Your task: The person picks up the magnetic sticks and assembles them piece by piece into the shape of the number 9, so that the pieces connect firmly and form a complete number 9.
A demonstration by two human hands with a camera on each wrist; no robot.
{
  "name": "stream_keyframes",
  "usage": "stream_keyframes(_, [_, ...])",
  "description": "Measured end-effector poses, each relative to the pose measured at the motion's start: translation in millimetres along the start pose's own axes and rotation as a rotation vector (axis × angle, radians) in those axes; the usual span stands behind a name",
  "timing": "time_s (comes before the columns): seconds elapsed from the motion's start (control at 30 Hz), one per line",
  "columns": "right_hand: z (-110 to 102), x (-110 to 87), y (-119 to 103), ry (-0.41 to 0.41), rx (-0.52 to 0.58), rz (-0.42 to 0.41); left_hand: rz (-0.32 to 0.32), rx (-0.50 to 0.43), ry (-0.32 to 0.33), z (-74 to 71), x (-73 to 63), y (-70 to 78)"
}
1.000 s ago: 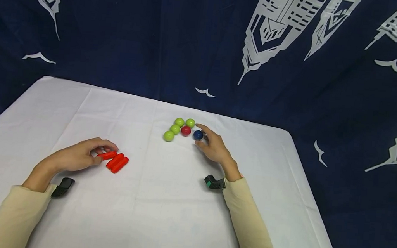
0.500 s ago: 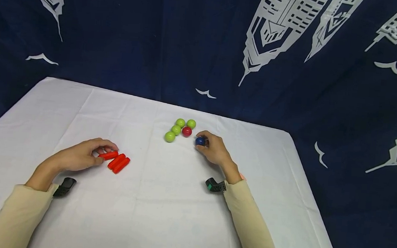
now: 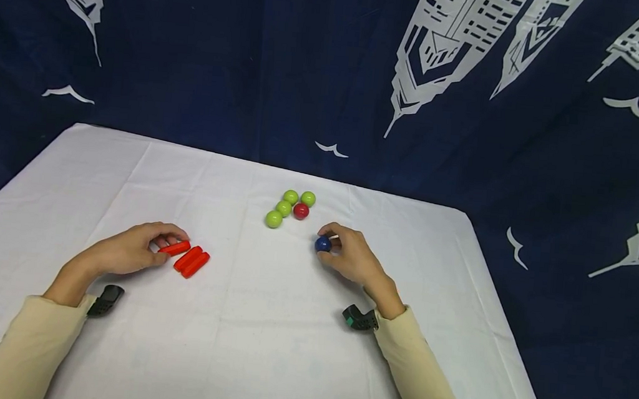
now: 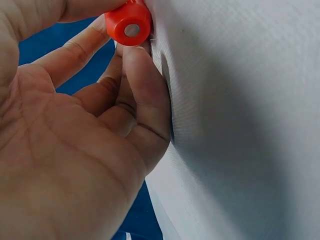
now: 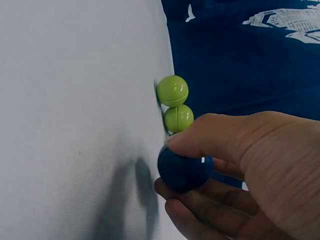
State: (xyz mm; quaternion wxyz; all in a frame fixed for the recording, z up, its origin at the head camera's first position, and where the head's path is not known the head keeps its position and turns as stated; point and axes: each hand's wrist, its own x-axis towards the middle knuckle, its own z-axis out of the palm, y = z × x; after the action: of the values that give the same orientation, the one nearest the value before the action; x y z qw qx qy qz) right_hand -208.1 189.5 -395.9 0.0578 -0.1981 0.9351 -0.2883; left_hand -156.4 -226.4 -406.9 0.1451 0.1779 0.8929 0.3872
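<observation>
My right hand (image 3: 355, 257) pinches a glossy dark blue ball (image 3: 323, 243) between thumb and fingers. In the right wrist view the blue ball (image 5: 184, 169) shows under the thumb; whether it touches the cloth I cannot tell. On the left, my left hand (image 3: 131, 248) holds a short red rod (image 3: 175, 248) between thumb and fingertips. Seen end-on in the left wrist view, the red rod (image 4: 129, 24) has a round metal disc set in its tip. Two more red rods (image 3: 191, 262) lie side by side, right beside the held one.
Several lime green balls (image 3: 283, 208) stand in a slanting group near the back of the table, with a red ball (image 3: 301, 211) among them. A white cloth (image 3: 265, 320) covers the table. Behind hangs a dark blue curtain (image 3: 195, 58) with white building prints.
My right hand has closed on the blue ball and drawn it away from the red ball, toward the front. My left hand stays at the red rods.
</observation>
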Motion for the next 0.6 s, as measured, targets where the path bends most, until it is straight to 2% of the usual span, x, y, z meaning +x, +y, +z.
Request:
stream_keyframes(0.1, [-2.0, -8.4, -1.4, -0.028, -0.015, 0.000, 0.002, 0.014, 0.007, 0.9, 1.9, 0.1])
stream_keyframes(0.33, [-2.3, -17.2, 0.9, -0.109, -0.029, -0.116, -0.018, 0.032, 0.036, 2.7, 5.2, -0.8])
stream_keyframes(0.6, [0.2, -16.5, 5.5, -0.094, -0.047, -0.163, -0.030, 0.048, 0.090, 3.0, 7.5, 1.3])
